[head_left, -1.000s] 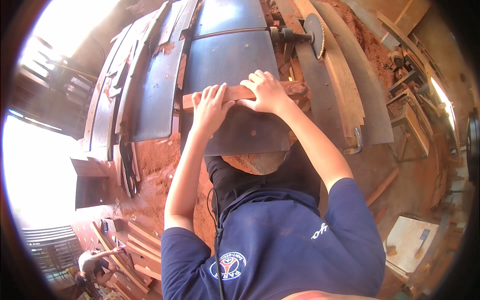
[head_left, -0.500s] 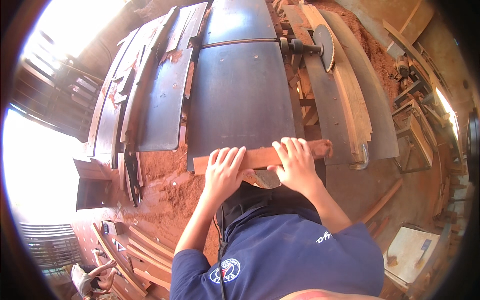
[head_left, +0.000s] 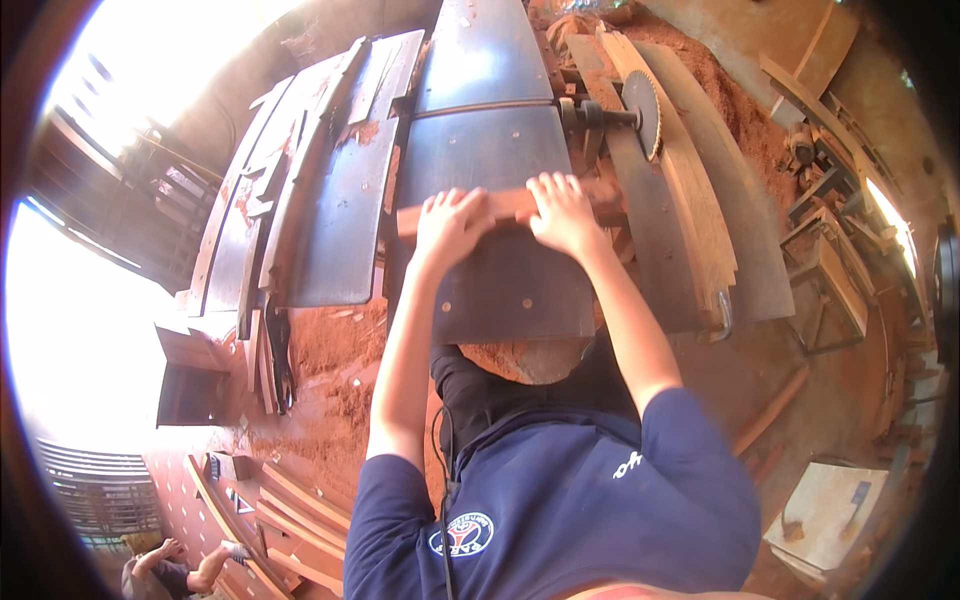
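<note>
Head view: both hands are gripping a reddish-brown wooden block just above the middle of the frame, where it is stretching crosswise over a dark metal machine table. The left hand is clamping its left part, with the block's bare left end showing just beyond; the right hand is curling over it right of centre, and the right end is reaching past the table's edge. Bare wood is showing between the hands. Toward the upper right, a toothed circular saw blade is standing apart from the block. Long wooden strips are lying at lower left.
</note>
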